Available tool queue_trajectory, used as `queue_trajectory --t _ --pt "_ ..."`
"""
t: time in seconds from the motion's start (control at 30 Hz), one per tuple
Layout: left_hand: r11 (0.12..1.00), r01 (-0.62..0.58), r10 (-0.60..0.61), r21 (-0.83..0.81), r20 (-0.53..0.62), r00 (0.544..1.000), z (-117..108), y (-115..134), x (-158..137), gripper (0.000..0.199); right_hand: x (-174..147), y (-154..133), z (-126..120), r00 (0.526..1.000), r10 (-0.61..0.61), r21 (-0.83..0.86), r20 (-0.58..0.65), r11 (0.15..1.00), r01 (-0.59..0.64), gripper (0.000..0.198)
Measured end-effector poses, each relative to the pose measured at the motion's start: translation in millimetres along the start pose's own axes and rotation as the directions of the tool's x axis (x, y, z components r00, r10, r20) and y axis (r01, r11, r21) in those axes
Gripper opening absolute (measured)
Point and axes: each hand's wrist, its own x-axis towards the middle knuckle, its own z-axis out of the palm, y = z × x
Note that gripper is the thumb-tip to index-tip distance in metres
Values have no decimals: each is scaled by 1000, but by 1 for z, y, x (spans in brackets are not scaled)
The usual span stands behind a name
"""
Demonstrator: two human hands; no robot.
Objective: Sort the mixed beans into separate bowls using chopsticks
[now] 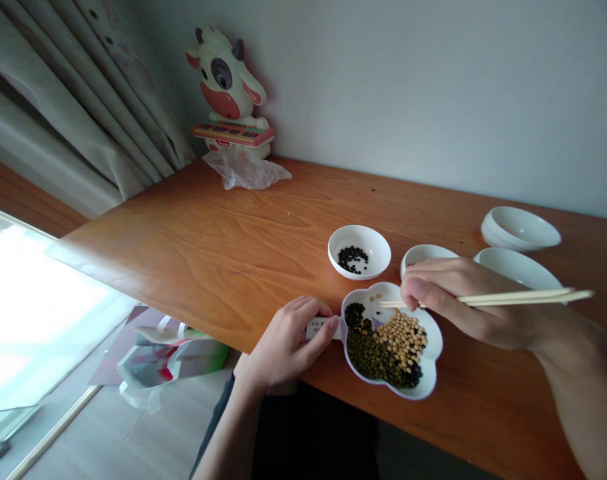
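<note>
Tabletop (233, 267) — right hand (458, 297) pinching chopsticks (523, 297) partly hides a bowl (428, 252), contents unclear — left hand (291, 340) clasps a handle (315, 329).

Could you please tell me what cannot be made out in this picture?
In the head view:
White bowl behind the right hand: inside mostly hidden by that hand.
Handle label: print too small to read.
Right forearm: cut off at lower right.
Floor items: too blurred to name.

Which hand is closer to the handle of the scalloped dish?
Left. The left hand holds the handle itself; the right hand is off to the right, by the far right edge of the dish, holding chopsticks.
</note>
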Motion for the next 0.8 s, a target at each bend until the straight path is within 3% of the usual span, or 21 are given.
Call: queue_trajectory --t 0.27,0.53,0.8 --pt "1000 4 -4 -6 8 1000 -1 1 1 26 4 -11 4 995 26 40 94 999 -29 39" --pt "1000 -9 10 -13 14 1000 -1 0 1 24 0 -6 2 997 31 191 67 981 -44 46" --pt "1000 -1 2 -20 24 1000 -1 0 1 24 3 -1 9 997 -20 178 81 984 5 47"
